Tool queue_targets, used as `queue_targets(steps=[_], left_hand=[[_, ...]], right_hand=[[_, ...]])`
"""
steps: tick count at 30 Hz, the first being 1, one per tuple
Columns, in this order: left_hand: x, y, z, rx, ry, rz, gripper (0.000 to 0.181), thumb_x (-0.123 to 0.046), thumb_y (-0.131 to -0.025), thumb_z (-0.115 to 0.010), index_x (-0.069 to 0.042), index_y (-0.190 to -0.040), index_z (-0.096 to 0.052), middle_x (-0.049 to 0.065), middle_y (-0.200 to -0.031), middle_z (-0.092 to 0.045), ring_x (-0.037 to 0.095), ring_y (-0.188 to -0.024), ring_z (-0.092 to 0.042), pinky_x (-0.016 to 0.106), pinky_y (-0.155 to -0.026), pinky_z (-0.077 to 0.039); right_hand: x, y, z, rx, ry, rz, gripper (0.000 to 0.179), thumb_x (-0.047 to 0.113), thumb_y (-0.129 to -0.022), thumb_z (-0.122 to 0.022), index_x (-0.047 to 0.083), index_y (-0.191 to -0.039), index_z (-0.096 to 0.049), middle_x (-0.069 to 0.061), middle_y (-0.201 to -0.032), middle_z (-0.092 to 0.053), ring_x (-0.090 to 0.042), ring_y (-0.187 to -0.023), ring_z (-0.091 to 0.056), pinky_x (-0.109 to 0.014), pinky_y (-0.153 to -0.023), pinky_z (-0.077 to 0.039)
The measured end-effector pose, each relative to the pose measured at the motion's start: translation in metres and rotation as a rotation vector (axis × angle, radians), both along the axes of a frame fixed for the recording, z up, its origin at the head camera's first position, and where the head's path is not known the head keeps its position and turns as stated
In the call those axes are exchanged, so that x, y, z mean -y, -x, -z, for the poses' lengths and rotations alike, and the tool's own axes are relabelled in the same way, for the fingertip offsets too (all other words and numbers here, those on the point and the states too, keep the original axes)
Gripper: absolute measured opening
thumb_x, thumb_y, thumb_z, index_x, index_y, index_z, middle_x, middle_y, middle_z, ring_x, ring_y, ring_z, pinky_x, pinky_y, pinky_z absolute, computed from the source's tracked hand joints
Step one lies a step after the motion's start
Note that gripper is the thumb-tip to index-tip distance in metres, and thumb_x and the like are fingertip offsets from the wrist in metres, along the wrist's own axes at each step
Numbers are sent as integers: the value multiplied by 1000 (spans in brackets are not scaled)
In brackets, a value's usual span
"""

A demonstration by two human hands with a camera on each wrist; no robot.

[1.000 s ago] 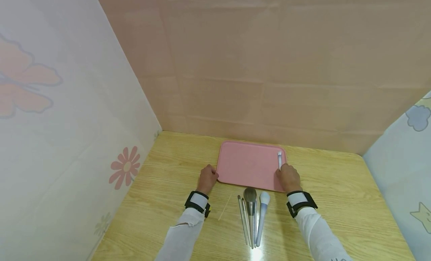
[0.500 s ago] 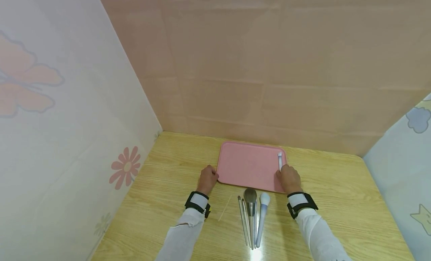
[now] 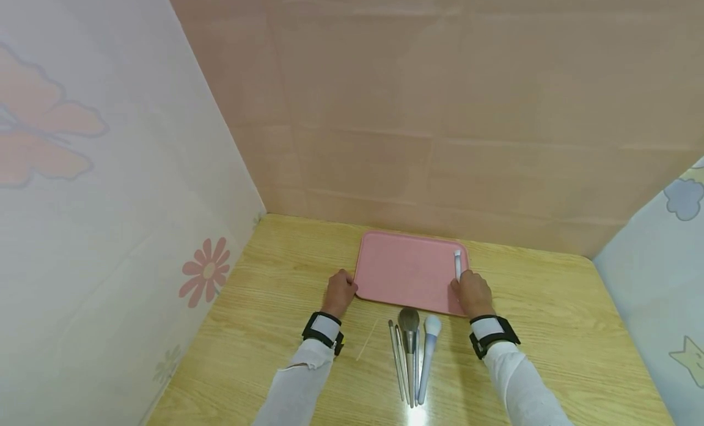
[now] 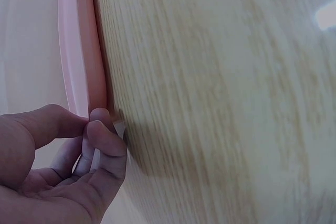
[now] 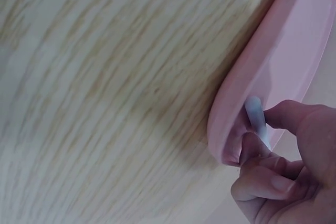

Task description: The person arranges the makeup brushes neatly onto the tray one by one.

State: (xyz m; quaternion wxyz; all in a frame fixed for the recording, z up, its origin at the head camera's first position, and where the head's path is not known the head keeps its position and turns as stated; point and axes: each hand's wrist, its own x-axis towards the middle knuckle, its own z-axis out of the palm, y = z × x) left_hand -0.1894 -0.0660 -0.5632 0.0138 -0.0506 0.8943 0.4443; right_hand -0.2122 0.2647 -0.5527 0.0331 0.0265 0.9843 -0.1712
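In the head view a pink tray (image 3: 409,270) lies on the table near the back wall. My left hand (image 3: 338,293) pinches its rim at the near left corner; in the left wrist view the thumb and curled fingers (image 4: 107,140) meet there. A white-tipped makeup brush (image 3: 458,264) lies lengthwise inside the tray along its right side. With thumb and index finger, my right hand (image 3: 473,291) pinches the pale lower end of its handle (image 5: 255,113), at the tray's near right corner. The rest of that brush is hidden from the right wrist view.
Several makeup brushes lie side by side in front of the tray, among them a large dark-haired brush (image 3: 409,328) and a white-haired brush (image 3: 431,346). A thin pale stick (image 3: 366,339) lies left of them. Walls enclose the wooden table (image 3: 550,328) at back and sides.
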Motion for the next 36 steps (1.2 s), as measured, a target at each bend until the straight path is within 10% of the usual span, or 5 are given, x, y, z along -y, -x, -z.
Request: queue_targets(steps=[18,36], left_hand=[[-1,3,0,16,-9,-5,5,1,-88,-64,1,-84,-61,9,-79,-57,17,-68,-51,26,-57,-41],[-3,7,6,25,-13,-20,4,0,-89,-64,-1,-86,-61,8,-80,-59,16,-68,-52,26,-57,-42]], right_hand=[[2,-10,-9,33,9,17,34,22,-96,-61,-9,-84,-53,-13,-64,-53,-21,-56,-50,-31,-48,-37],[5,-38,-22,-115,27,14,33,19,-94,-63,-10,-83,-51,-17,-65,-54,-23,-54,-54,-35,-45,-41]])
